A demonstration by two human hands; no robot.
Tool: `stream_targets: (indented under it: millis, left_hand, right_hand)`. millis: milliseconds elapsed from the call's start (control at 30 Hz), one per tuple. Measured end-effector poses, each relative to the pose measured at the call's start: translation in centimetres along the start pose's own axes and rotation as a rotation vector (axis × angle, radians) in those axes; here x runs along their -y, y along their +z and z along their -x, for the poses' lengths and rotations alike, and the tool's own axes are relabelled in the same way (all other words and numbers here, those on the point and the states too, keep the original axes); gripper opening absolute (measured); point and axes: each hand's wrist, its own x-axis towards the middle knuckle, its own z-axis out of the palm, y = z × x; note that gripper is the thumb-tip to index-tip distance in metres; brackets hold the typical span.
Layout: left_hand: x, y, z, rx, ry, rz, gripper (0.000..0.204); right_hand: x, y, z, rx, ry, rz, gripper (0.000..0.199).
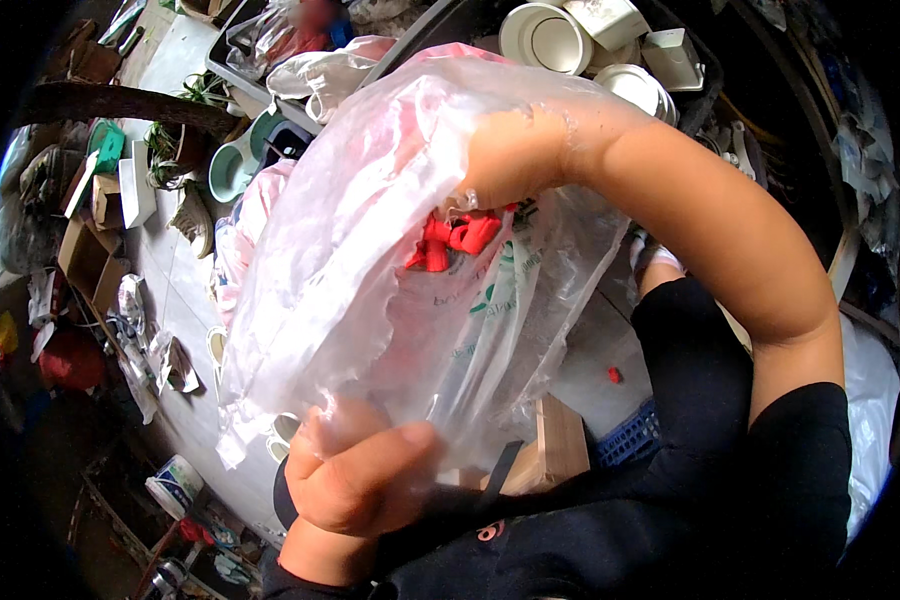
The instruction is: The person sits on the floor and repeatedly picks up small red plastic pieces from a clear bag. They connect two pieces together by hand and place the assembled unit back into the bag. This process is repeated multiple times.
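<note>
A large clear plastic bag (320, 260) with some green print hangs in front of me, its mouth spread wide. Near the lower left of its rim, my left hand (365, 470) is closed on the plastic, slightly blurred. My right arm bends over from the right, and my right hand (510, 155) reaches into the bag's far side. Plastic and the turn of the wrist hide its fingers. Just below that hand is a cluster of small red plastic pieces (457, 238); whether the fingers touch them cannot be made out.
One red piece (614, 375) lies on the tiled floor by a blue plastic basket (630, 435). A wooden block (560, 440) is close to my lap. White buckets (545, 40) fill a dark bin ahead. A light-green tub (232, 170), a shoe (192, 220) and cartons clutter the left.
</note>
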Motion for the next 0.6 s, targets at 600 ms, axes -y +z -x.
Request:
stream_targets:
  millis: [600]
  left_hand:
    - [0.2,-0.1,-0.4,-0.012,0.065,-0.036,0.018]
  right_hand:
    - [0.0,1.3,-0.5,-0.423,-0.108,0.347,0.031]
